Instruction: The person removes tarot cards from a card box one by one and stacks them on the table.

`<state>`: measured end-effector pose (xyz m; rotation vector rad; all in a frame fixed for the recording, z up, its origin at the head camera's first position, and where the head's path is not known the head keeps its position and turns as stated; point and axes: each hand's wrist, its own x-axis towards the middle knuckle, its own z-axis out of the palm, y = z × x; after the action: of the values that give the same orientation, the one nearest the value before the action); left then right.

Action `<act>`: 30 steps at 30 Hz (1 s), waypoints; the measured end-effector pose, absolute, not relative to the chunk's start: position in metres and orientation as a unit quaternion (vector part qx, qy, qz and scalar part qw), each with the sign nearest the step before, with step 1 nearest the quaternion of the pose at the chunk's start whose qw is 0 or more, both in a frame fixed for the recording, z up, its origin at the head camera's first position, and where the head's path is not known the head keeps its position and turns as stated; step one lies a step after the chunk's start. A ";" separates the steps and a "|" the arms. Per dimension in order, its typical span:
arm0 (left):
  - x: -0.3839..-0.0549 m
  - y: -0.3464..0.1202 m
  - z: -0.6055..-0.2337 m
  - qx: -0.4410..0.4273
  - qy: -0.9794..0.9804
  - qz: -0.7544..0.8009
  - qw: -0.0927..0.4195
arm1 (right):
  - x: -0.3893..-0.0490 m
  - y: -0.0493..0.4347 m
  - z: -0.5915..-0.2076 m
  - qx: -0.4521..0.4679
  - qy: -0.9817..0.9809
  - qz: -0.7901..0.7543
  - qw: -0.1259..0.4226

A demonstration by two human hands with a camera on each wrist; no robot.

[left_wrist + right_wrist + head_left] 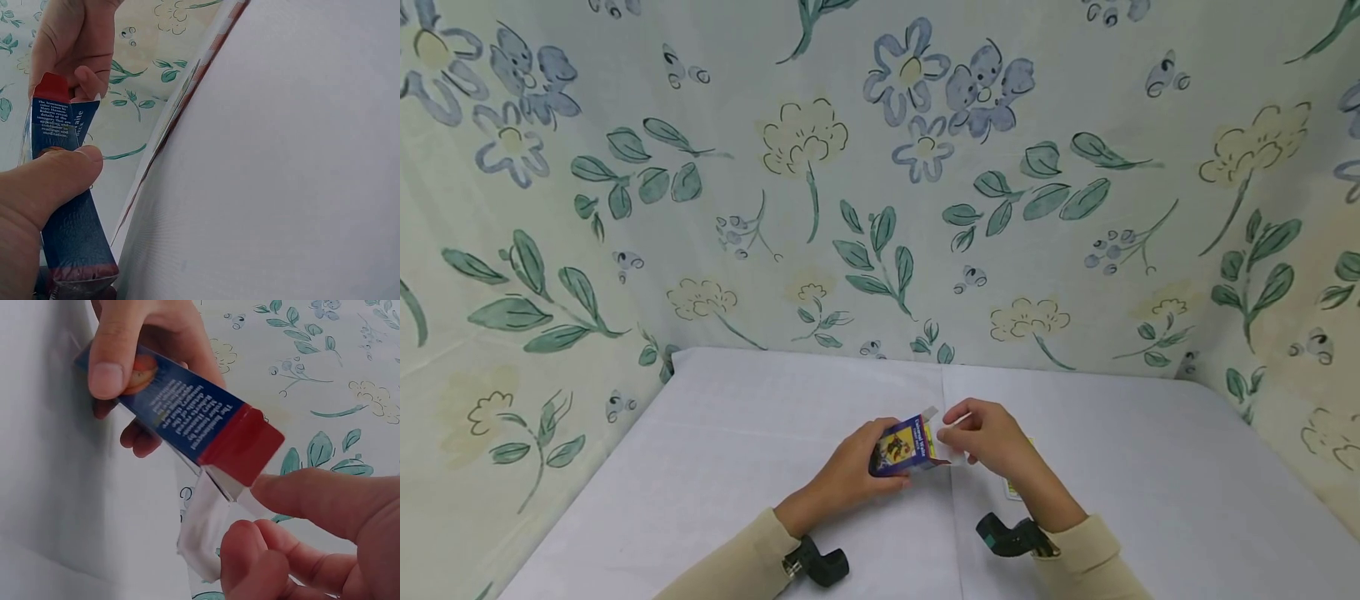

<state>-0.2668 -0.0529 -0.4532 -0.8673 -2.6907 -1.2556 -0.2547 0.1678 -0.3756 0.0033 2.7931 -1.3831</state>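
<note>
A yellow-edged item [1012,492] is lying (partly hidden) at four o'clock from the box [898,448]. From eight o'clock, the left hand [850,468] is clamping the box, presumably steadying it so the open end is facing the right hand [991,437] at three. Whether those fingers are pinching a flap, I cannot tell. Beyond, at twelve, floral cloth [737,200] is hanging.

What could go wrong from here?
The left hand grips the blue printed cardboard box; too much squeeze might bow its sides.
The right hand is at the box's bent white flap, which could crease or tear.
The right forearm partly hides a flat, yellow-edged white item in the head view, and might nudge it.
</note>
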 end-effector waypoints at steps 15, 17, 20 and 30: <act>-0.267 -0.052 -0.454 -0.282 -0.869 -0.407 0.022 | -0.257 0.160 -0.385 0.003 0.910 -0.412 0.044; -0.267 -0.052 -0.454 -0.282 -0.869 -0.407 0.023 | -0.257 0.160 -0.385 -0.002 0.910 -0.412 0.044; -0.267 -0.052 -0.454 -0.282 -0.868 -0.408 0.024 | -0.257 0.160 -0.384 -0.006 0.910 -0.413 0.047; -0.268 -0.053 -0.455 -0.290 -0.865 -0.409 0.031 | -0.255 0.165 -0.382 -0.003 0.908 -0.417 0.048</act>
<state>-0.2675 -0.0534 -0.4554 -0.8949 -2.6639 -1.2604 -0.2554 0.1649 -0.3819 -0.0092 2.7670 -1.2712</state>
